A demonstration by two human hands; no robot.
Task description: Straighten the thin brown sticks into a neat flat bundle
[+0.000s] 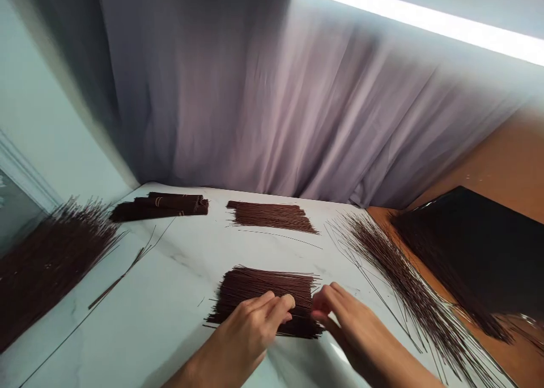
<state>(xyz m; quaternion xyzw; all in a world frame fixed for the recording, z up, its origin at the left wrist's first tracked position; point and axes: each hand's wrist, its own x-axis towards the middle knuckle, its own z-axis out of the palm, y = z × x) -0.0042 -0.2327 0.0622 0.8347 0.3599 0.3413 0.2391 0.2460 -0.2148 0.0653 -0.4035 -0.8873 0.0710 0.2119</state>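
A pile of thin dark brown sticks [255,291] lies flat on the white table in front of me, the sticks running left to right. My left hand [257,323] is over the pile's near side, thumb and fingers closed in a pinch. A tan cover [288,301] sits at the tip of its thumb. At the pile's right end my right hand [342,314] has its fingers curled in by the stick ends. Whatever either hand pinches is too small or hidden to make out.
Another stick pile [272,215] lies farther back, with tied bundles [165,205] to its left. A large mass of sticks [51,263] covers the left side. Long loose sticks [408,280] spread along the right edge, near a black panel [480,252]. A grey curtain [238,93] hangs behind.
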